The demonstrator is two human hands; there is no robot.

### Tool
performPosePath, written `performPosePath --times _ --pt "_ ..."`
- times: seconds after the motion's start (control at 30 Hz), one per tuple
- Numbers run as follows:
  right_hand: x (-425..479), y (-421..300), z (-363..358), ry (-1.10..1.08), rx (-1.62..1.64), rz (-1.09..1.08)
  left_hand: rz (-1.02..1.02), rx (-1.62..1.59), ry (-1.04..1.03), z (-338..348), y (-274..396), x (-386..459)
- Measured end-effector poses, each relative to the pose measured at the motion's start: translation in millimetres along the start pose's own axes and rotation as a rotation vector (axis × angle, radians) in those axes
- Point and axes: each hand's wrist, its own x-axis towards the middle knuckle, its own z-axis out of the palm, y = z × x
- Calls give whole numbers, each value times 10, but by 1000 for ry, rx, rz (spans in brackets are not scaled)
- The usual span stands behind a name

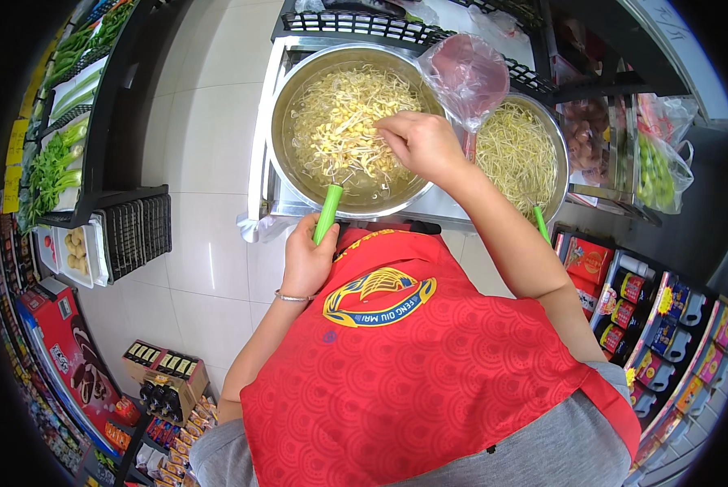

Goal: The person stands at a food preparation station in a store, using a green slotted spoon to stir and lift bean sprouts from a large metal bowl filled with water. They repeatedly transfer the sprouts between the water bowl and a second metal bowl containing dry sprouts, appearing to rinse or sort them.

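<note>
A large steel basin (277, 149) holds yellow-headed soybean sprouts (346, 122) in water. My left hand (310, 246) is closed around a green handle (328, 213) at the basin's near rim; the tool's head is hidden among the sprouts. Over the right part of the sprouts, my right hand (419, 143) has its fingertips pinched together at the heap; whether they hold a sprout I cannot tell. A second steel basin (563, 164) to the right holds thin pale sprouts (513, 152) and another green-handled tool (542, 224).
A pink round item in a clear plastic bag (466, 76) sits between the basins' far rims. Black mesh crates (364, 23) stand behind. Vegetable shelves (72, 140) and stacked black crates (136, 228) are at left. At right hang bagged green produce (656, 164) and stand shelves of packaged goods (662, 329).
</note>
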Motion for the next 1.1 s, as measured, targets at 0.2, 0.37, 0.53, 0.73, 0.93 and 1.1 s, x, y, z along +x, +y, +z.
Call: performPosePath --times 0.2,0.37,0.53,0.73,0.93,1.1 --pt "-41 7 7 60 215 178 -4 -7 -6 0 7 3" --pt "-51 1 10 12 520 491 0 11 -2 -3 0 13" --pt "-30 15 -82 47 1036 606 14 9 -1 -2 -23 24" --pt "-31 145 -168 -43 1788 684 -1 -5 0 5 -4 24" --pt "41 79 -278 -72 1778 702 5 9 8 1 -58 42" --pt "73 133 -296 -117 1766 686 4 5 2 0 -30 41"
